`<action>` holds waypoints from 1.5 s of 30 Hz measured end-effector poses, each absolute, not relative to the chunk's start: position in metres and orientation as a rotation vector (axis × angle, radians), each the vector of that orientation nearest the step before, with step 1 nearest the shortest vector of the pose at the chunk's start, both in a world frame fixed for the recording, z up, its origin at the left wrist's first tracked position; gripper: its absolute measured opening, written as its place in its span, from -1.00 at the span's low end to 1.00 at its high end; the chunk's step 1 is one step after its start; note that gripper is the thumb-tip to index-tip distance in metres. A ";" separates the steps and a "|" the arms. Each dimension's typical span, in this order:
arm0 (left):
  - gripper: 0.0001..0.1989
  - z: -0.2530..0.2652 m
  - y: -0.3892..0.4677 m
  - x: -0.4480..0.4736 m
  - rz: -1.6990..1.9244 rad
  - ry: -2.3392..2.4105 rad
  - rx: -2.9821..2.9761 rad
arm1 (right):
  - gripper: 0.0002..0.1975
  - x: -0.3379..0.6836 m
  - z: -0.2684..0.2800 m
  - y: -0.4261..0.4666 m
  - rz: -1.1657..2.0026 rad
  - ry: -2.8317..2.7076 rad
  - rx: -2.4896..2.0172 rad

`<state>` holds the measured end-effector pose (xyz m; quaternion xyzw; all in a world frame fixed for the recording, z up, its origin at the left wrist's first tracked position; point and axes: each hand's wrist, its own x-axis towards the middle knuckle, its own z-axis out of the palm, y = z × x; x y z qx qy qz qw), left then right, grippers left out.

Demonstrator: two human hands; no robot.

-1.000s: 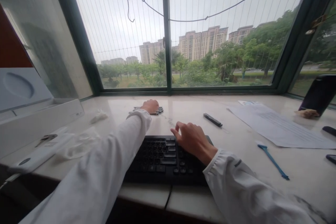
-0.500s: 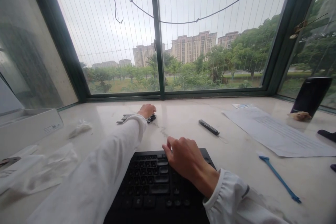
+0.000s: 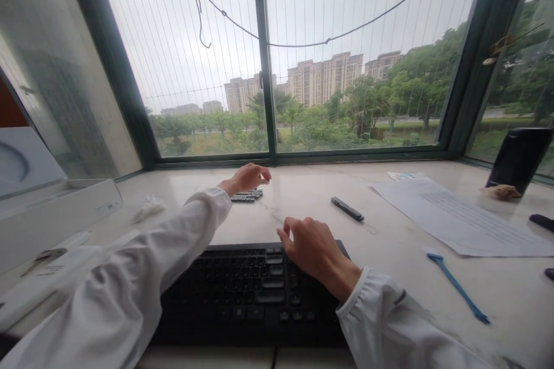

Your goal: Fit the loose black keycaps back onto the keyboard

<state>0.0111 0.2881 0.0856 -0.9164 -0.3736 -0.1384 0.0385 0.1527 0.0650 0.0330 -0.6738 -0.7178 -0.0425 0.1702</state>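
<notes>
A black keyboard (image 3: 242, 317) lies in front of me; many of its key positions look like bare sockets, while a few wide keys have caps. My left hand (image 3: 247, 177) is raised over a cluster of small dark keycaps (image 3: 247, 196) near the window. Its thumb and index finger come together in a pinch, with a tiny dark spot at the tips that I cannot identify. Over the keyboard's upper right part rests my right hand (image 3: 314, 251), fingers curled and thumb close to the index finger. Whatever is between those fingers is hidden.
Right of the keycaps lies a dark slim tool (image 3: 347, 209). Farther right are a printed sheet (image 3: 450, 219), a blue plastic tool (image 3: 459, 288) and an upright black object (image 3: 519, 158). A white box (image 3: 78, 199) and crumpled white material (image 3: 149, 209) stand left. The window frame (image 3: 303, 155) bounds the back.
My left hand has lifted off the keycaps and moved slightly right, uncovering part of the cluster. My right hand has stayed at the keyboard. The whole view has shifted a little.
</notes>
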 end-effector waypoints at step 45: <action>-0.82 0.104 0.187 -0.026 -0.395 -1.059 -2.963 | 0.21 0.127 0.015 0.056 0.271 -2.416 -1.458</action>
